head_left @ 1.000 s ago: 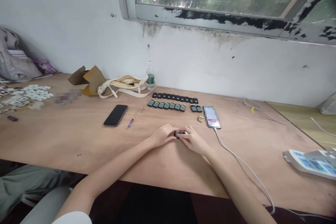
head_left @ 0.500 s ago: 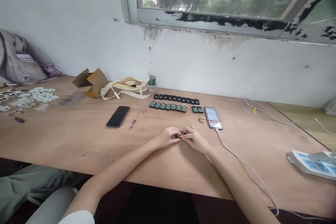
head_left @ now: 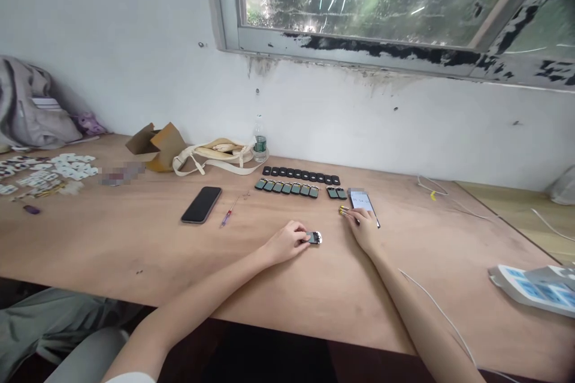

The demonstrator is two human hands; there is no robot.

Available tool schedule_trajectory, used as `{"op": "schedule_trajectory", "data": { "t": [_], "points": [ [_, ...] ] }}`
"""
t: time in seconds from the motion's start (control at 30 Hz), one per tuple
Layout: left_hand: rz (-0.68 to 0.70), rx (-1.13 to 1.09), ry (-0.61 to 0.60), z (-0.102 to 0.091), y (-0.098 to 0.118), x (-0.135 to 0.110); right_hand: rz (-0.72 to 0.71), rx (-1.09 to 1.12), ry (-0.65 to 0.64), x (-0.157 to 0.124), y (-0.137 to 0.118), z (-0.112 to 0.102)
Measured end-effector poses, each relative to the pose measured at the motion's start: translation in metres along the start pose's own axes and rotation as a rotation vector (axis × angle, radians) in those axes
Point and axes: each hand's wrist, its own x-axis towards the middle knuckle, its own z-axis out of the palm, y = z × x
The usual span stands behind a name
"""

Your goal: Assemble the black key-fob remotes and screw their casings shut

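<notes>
Near the table's middle, my left hand (head_left: 287,242) is closed on the left end of a small electronic module (head_left: 313,237) with a grey-green face and a pale, rounded end. Further right, my right hand (head_left: 363,228) reaches down with its fingertips bunched at several tiny yellow-and-silver cylinders (head_left: 343,210). The fingers partly cover these cylinders, and one seems to be between them. Just beyond that hand lies a lit phone (head_left: 360,200), partly hidden by it. Two similar modules (head_left: 336,193) and a longer row of modules (head_left: 287,187) lie behind.
Black covers (head_left: 300,173) form a row at the back. A dark phone (head_left: 202,204) and a thin screwdriver (head_left: 227,216) lie left. Behind them are a cream bag (head_left: 215,158), bottle (head_left: 259,146) and cardboard box (head_left: 164,146). A white cable (head_left: 440,305) crosses the right side.
My right hand has let go of the module and moved right and up to the tiny cylinders beside the phone. My left hand still holds the module, which shows more fully now.
</notes>
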Motion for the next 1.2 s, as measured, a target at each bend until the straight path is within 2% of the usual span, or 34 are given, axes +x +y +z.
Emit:
{"op": "schedule_trajectory", "data": {
  "t": [0.17,0.4,0.67,0.77,0.87,0.93,1.1,1.2],
  "points": [
    [0.007,0.013,0.007,-0.002,0.003,-0.001,-0.06,-0.073,-0.056,-0.001,-0.004,0.003],
    [-0.025,0.024,0.063,0.001,0.0,-0.001,-0.019,-0.052,-0.115,-0.002,-0.012,0.0],
    [-0.077,0.016,0.104,-0.001,-0.013,0.001,0.048,0.08,-0.184,-0.004,-0.024,-0.001],
    [-0.065,0.002,0.098,-0.002,-0.015,0.001,0.093,0.192,-0.195,-0.006,-0.038,-0.001],
    [-0.041,-0.014,0.086,-0.002,-0.016,0.002,0.108,0.393,-0.205,-0.009,-0.059,0.003],
    [-0.026,-0.017,0.074,-0.003,-0.018,0.002,0.186,0.515,-0.208,-0.01,-0.075,0.007],
    [-0.003,-0.037,0.036,-0.001,-0.019,0.001,0.51,0.837,-0.217,-0.008,-0.103,0.017],
    [0.019,-0.039,0.029,0.0,-0.019,0.0,0.528,0.867,-0.21,-0.005,-0.112,0.015]
  ]
}}
